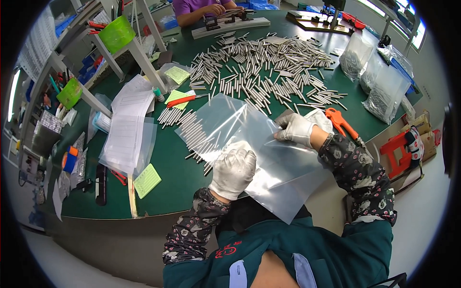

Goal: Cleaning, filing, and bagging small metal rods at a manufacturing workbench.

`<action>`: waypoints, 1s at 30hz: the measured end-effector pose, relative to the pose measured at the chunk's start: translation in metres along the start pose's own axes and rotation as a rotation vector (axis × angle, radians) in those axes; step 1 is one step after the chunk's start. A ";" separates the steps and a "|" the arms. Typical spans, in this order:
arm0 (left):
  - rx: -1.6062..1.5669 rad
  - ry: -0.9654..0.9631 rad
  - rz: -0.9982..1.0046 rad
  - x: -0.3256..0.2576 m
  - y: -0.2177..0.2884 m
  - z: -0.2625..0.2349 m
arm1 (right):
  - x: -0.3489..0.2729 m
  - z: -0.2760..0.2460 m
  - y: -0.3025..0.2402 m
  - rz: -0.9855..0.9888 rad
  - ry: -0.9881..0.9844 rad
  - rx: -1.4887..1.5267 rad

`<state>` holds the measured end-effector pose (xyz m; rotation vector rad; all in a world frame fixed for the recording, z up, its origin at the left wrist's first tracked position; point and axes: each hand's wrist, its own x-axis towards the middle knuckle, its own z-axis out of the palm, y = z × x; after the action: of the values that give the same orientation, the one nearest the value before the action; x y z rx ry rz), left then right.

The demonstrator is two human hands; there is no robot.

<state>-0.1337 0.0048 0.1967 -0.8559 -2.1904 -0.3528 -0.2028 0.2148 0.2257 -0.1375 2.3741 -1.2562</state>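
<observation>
A large clear plastic bag (pixel 283 161) lies across the near edge of the green table, its lower corner hanging over my lap. My left hand (pixel 234 174), in a white glove, is curled closed at the bag's left side; its fingertips are partly hidden. Gloved too, my right hand (pixel 296 128) pinches the upper right part of the bag. Under the bag's left part, a row of short metal rods (pixel 194 129) shows through the film. Just beyond my hands spreads a big loose heap of similar metal rods (pixel 259 67).
An orange air blow gun (pixel 340 122) lies right of my right hand. An orange-handled cutter (pixel 181 101) rests on yellow notes. Papers (pixel 127 125) cover the left side; filled clear bags (pixel 384 93) stand at the right edge. Across the table, a person (pixel 201 9) works beside a metal rail (pixel 230 28).
</observation>
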 end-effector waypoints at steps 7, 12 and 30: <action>0.041 0.004 0.023 0.003 0.008 -0.004 | -0.009 0.010 -0.006 -0.022 0.358 -0.077; 0.082 -0.063 0.062 0.002 0.013 -0.016 | -0.033 0.018 -0.020 -0.034 0.129 0.134; 0.037 -0.208 0.057 0.007 0.028 -0.018 | -0.073 0.007 0.023 -0.107 0.051 0.219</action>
<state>-0.1084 0.0196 0.2134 -0.9696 -2.3489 -0.2015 -0.1322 0.2438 0.2289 -0.1668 2.2785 -1.5773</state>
